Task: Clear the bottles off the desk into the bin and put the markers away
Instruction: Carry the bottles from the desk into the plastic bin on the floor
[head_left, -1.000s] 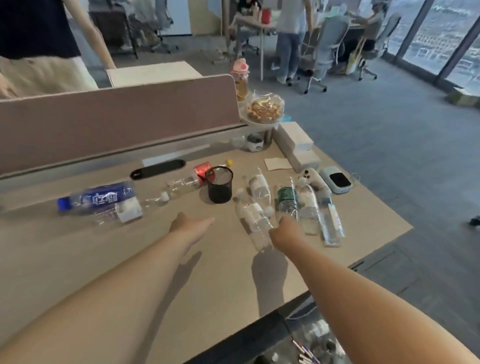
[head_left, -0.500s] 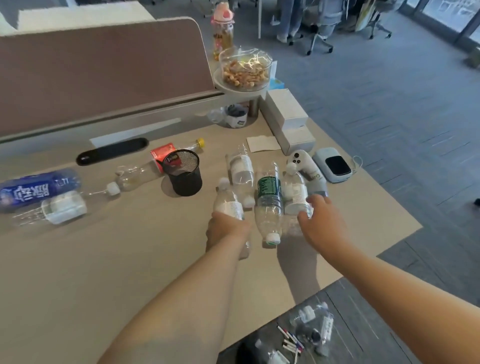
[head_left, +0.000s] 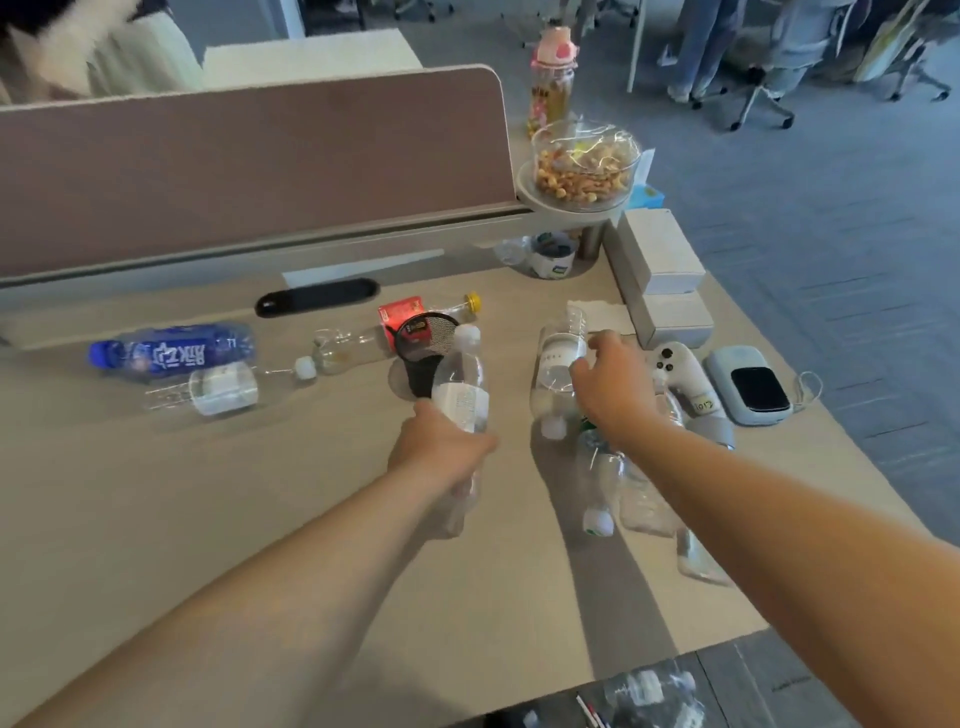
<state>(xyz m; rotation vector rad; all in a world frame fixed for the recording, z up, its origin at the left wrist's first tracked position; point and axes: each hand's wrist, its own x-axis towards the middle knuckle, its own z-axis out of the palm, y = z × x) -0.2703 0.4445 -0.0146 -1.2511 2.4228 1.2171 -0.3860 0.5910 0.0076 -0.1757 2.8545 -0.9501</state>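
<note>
Gripping L bottle (head_left: 462, 387) in L hand (head_left: 441, 449), R bottle (head_left: 556, 358) in R hand (head_left: 615, 397).

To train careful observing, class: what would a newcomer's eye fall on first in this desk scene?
At the middle of the desk, the left hand grips a clear bottle in front of the black mesh cup; the right hand grasps a second bottle beside it. A blue bottle lies at far left.
</note>
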